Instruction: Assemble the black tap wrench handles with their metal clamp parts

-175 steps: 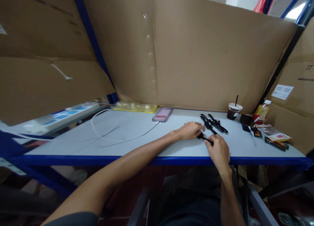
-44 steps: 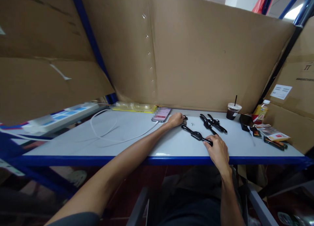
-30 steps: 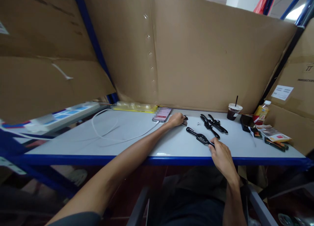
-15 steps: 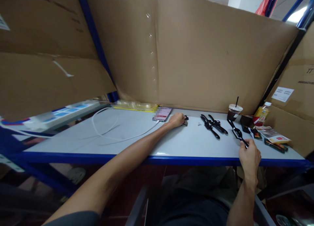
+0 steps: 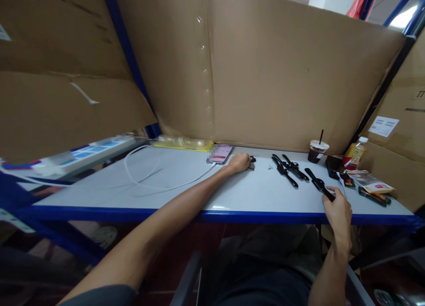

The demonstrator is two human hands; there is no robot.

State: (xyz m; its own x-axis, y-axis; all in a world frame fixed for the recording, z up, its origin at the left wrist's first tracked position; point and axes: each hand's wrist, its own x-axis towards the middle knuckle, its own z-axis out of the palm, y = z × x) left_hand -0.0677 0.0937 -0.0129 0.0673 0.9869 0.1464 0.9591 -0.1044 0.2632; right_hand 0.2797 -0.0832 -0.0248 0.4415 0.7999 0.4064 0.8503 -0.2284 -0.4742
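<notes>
My right hand (image 5: 338, 207) grips the near handle of a black spokeshave (image 5: 318, 183), which points away from me low over the right part of the table. To its left, a pair of black spokeshaves (image 5: 284, 170) lie side by side on the surface. Small silvery bits (image 5: 270, 167), too tiny to name, rest left of them. My left hand (image 5: 240, 162) reaches far across the table, its fingers closed over small flat dark pieces (image 5: 252, 164) whose kind I cannot make out; the fingers hide part of them.
A phone (image 5: 222, 154) on a white cable (image 5: 172, 189) lies beside my left hand. At the back right stand an iced-drink cup (image 5: 318, 152) and a bottle (image 5: 356, 154), with packets (image 5: 373, 182) in front. Cardboard (image 5: 259, 76) walls the table's back.
The spokeshave in my right hand has turned and come down lower toward the table, showing a different face. My left hand has stayed where it was.
</notes>
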